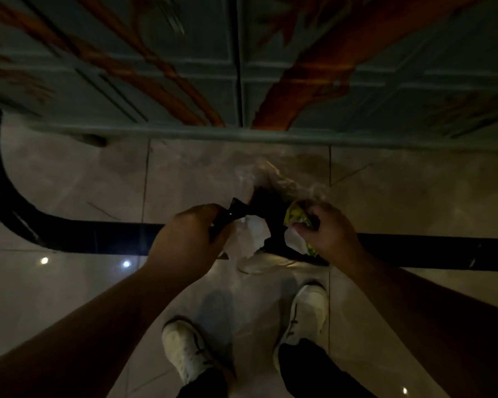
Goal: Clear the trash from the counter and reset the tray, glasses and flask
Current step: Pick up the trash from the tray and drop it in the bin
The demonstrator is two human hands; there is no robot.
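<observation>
Both hands forward, fingers curled: left (189,234), right (327,229), arms extended.

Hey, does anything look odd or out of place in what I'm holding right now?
Nothing looks spilled. The left hand grips a black bag whose edge looks ragged, the right hand a crumpled yellow-green wrapper; dim light hides detail.

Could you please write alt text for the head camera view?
Seen from above in dim light, the left hand grips a black bag while the right hand holds a yellow-green wrapper, over a tiled floor and white shoes.
</observation>
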